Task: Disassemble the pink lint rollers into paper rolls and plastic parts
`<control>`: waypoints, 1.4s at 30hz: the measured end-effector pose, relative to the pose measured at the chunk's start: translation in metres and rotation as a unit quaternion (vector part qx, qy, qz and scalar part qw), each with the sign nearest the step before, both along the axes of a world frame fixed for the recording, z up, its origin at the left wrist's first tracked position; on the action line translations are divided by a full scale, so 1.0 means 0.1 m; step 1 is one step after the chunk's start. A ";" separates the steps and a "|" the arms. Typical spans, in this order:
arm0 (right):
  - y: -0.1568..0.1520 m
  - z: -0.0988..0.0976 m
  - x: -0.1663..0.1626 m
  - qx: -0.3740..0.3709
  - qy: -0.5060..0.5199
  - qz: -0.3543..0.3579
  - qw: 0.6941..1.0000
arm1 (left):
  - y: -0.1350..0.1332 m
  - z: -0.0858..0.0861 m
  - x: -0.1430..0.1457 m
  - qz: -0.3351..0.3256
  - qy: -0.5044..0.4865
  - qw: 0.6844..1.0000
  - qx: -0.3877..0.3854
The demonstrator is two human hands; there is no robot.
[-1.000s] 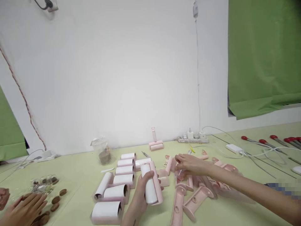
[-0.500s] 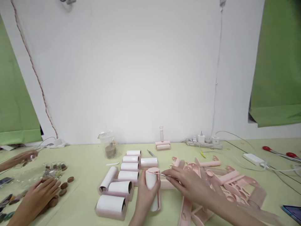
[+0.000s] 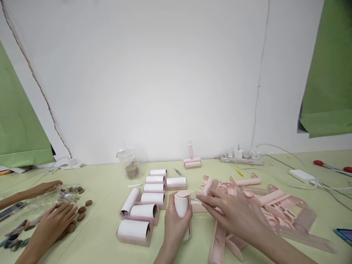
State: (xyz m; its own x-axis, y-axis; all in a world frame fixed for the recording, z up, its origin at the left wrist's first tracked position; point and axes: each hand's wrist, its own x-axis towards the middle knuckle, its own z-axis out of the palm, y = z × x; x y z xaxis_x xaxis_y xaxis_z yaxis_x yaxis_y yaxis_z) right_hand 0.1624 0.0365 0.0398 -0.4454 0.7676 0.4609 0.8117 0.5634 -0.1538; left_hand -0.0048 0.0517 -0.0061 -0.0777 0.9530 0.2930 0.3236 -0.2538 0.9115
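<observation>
My left hand (image 3: 176, 223) is wrapped round a lint roller (image 3: 181, 206), a white paper roll with a pink end piece on top, held upright. My right hand (image 3: 222, 205) pinches a thin metal tool (image 3: 194, 199) whose tip meets the edge of the pink end piece; whether it is a blade or tweezers I cannot tell. Left of my hands, several white rolls in pink cases (image 3: 134, 230) lie in rows. A pile of loose pink plastic parts (image 3: 277, 211) spreads under and beyond my right hand.
At the back stand a finished-looking pink roller (image 3: 192, 162) and a plastic cup (image 3: 131, 167) in a clear bag. A pen-like tool (image 3: 178, 172) lies behind the rolls. Power strip (image 3: 242, 160) and cables run at the right. Another person's hands (image 3: 56, 220) handle small brown pieces at the left.
The view has shifted slightly. The metal tool's tip has gone from lying across the top of the pink end piece to its right edge. My left hand still grips the roller.
</observation>
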 end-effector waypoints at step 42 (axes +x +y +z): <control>0.08 -0.19 0.04 -0.185 0.060 -0.045 0.980 | 0.06 -0.22 0.42 0.004 -0.129 0.989 -0.068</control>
